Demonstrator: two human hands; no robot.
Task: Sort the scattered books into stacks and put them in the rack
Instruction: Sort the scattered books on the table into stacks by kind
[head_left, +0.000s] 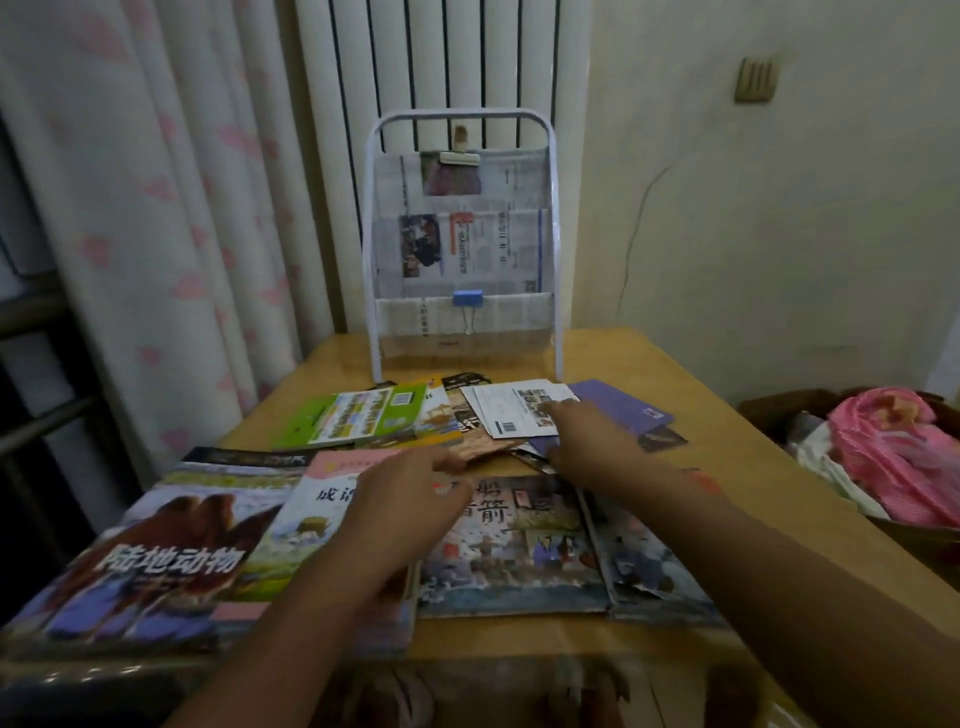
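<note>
Books lie scattered over a wooden table. At the near left is a large camel-cover book, beside it a pink-edged book and a picture book with a blue scene. Farther back lie a green book, a white booklet and a purple book. A white-framed rack with newspaper-lined pockets stands upright at the table's far edge. My left hand hovers over the pink-edged book, fingers loosely bent. My right hand rests on the white booklet and purple book with fingers extended.
A blue binder clip is clipped on the rack's lower pocket. Behind the rack is a white radiator, with pink-patterned curtains to the left. A box with pink cloth sits to the right of the table.
</note>
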